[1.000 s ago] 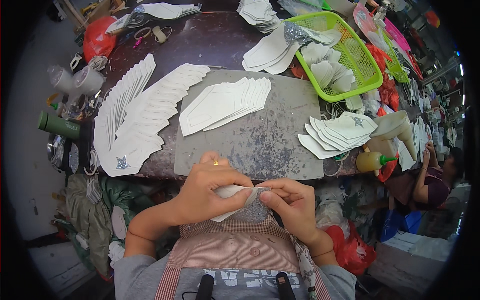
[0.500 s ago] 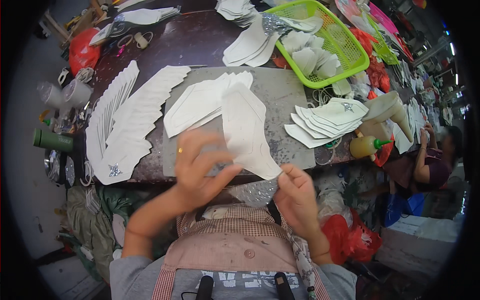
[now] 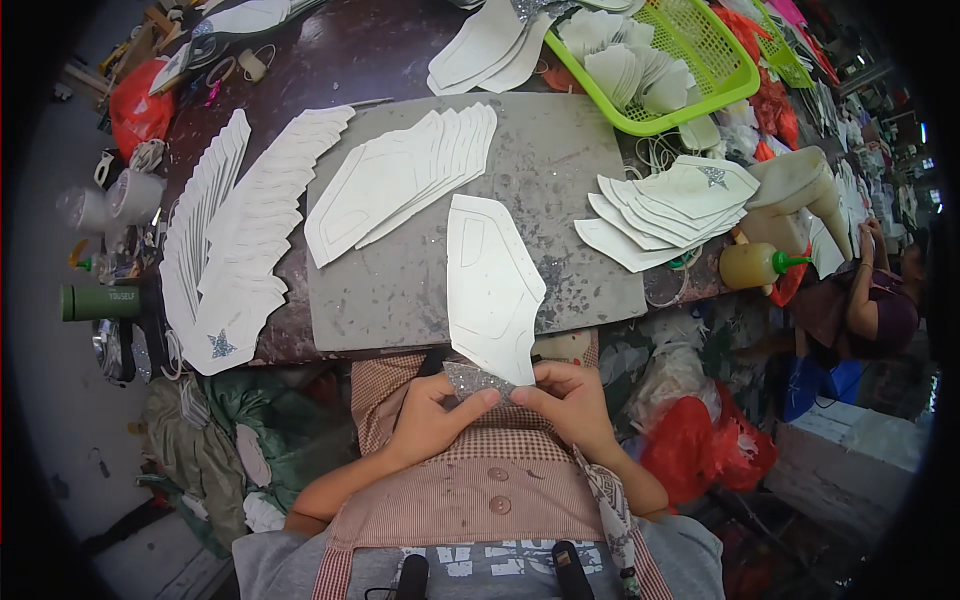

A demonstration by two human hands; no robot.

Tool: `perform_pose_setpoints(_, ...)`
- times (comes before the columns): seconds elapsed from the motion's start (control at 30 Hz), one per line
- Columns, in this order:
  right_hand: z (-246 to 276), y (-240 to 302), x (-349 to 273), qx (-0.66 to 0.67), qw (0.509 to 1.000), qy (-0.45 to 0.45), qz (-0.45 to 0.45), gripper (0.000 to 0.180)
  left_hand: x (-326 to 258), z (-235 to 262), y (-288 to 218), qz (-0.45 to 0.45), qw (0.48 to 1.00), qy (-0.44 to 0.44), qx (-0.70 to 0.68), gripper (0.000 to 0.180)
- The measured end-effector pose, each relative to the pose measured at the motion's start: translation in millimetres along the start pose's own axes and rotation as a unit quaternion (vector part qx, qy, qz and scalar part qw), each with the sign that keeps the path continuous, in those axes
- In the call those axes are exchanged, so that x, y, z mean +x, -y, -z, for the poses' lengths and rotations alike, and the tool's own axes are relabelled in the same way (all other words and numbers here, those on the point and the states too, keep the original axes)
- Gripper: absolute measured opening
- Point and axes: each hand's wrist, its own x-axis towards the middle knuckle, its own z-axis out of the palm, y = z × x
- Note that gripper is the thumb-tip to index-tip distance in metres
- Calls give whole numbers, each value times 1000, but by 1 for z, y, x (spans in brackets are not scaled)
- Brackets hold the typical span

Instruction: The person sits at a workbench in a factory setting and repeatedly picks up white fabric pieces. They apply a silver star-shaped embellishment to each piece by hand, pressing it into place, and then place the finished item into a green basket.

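**Head view: white piece [image 3: 492, 285] lies toward twelve o'clock**

From here I see the left hand [image 3: 430, 415] pinching the glittery strip [image 3: 472, 380]; the right hand [image 3: 580, 400], nearer, pinches where strip meets the piece's narrow end. Its long axis leans just short of twelve, broad end over the grey board [image 3: 590, 290] on the worktop [image 3: 330, 60].
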Motion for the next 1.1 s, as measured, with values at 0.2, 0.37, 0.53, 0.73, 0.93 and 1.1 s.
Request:
perform_pose_setpoints(0.2,3,5,6,-60,997,40,-4,15,1,3,0,-41,998,-38,-4,18)
perform_pose_setpoints(0.37,7,10,6,-25,993,118,-12,23,4,2,-3,-66,996,-57,19,17)
perform_pose_setpoints(0.53,7,13,11,65,990,126,-13,29,7,-2,3,-22,999,-28,-27,14)
perform_pose_setpoints(0.73,-4,4,16,37,999,27,-28,30,11,3,13,-89,989,-25,115,16)
perform_pose_setpoints(0.93,-2,-3,17,16,999,38,-8,27,8,1,4,-240,949,-86,186,32)
perform_pose_setpoints(1.1,-1,-5,15,21,998,54,3,27,9,2,11,-112,990,-52,71,29)
